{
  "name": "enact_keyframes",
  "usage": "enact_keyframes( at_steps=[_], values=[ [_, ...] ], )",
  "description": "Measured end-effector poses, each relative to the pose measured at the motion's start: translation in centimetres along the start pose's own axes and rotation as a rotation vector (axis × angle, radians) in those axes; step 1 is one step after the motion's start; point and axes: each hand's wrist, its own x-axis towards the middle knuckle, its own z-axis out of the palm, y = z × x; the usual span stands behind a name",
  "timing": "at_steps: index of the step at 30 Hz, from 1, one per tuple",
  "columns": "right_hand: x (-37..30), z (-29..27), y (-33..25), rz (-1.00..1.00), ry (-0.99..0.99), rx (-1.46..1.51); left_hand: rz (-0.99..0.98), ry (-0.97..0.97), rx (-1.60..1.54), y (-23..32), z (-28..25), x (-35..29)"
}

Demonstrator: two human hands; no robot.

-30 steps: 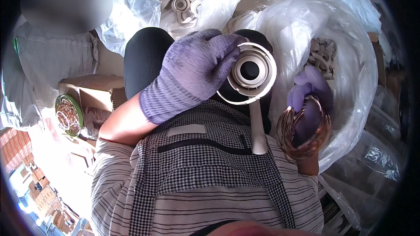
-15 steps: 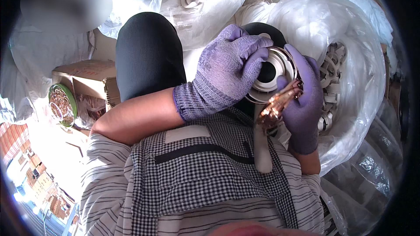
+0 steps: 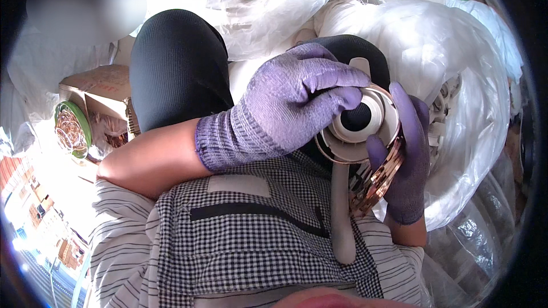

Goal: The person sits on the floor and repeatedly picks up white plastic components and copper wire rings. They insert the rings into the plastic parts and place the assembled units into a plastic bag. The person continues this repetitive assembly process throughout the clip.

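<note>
Both my hands wear purple knit gloves. Between them is a round off-white plastic part [image 3: 390, 118] with a ringed centre hole and a long flat handle [image 3: 342, 217] pointing down toward my apron. A thin copper-coloured ring runs along its outer edge. My left hand [image 3: 285, 97] is closed, its thumb and fingertips pinching the upper left rim. My right hand [image 3: 412, 154] curls round the right side, thumb on the front face. From that hand also hangs a bundle of thin copper-coloured rings [image 3: 378, 181]; where its fingers grip them is partly hidden.
A big clear plastic bag [image 3: 474, 154] with off-white parts stands at my right; another bag [image 3: 297, 17] with similar parts lies ahead. On the left are a cardboard box [image 3: 100, 88] and a green-rimmed round container [image 3: 74, 130] of copper-coloured rings. My dark-clothed knees flank the work.
Both hands and the plastic part have shifted slightly down in view. The copper ring bundle has swung toward the right hand and fanned out, uncovering more of the part and its handle.
</note>
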Motion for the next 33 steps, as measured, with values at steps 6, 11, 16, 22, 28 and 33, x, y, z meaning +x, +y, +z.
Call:
enact_keyframes(
  at_steps=[6,11,16,22,28,33],
  values=[
    [0.0,-0.2,0.6,0.033,-0.048,0.101,0.067,-0.056,0.024,-0.1,-0.9,0.2],
    [-0.5,-0.4,3.5,-0.094,-0.066,0.272,0.067,-0.101,0.013,-0.1,-1.1,0.5],
    [0.0,-1.4,4.6,-0.166,-0.117,0.067,0.036,-0.161,0.115,1.0,-1.8,0.4],
    [0.5,-1.2,5.3,-0.238,-0.112,0.013,0.097,-0.166,0.262,0.2,-1.0,-0.5],
    [0.7,-1.0,6.0,-0.271,-0.131,-0.027,0.245,-0.166,0.365,-1.0,-0.8,-0.4],
    [0.4,-1.0,6.5,-0.258,-0.135,-0.048,0.284,-0.159,0.483,-0.7,-0.4,-0.3]
  ],
)
